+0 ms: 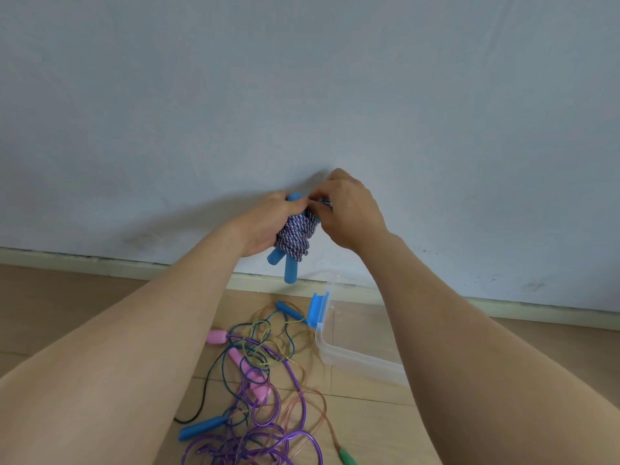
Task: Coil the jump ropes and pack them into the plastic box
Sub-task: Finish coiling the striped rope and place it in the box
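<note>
Both forearms (141,347) are bare throughout, as are the left hand (265,226) and right hand (347,213).

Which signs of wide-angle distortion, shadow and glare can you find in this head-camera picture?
Head view: forearms balloon toward the bottom edge and the baseboard runs tilted; the left hand and right hand, holding the blue-and-white braided rope bundle, cast a soft shadow on the pale blue wall; lighting is even, no glare.

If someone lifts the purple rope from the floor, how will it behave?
Probably springy, not limp: the purple rope lies in open loops. It likely drags the teal rope along, since they cross. Glossy surface may slip.
</note>
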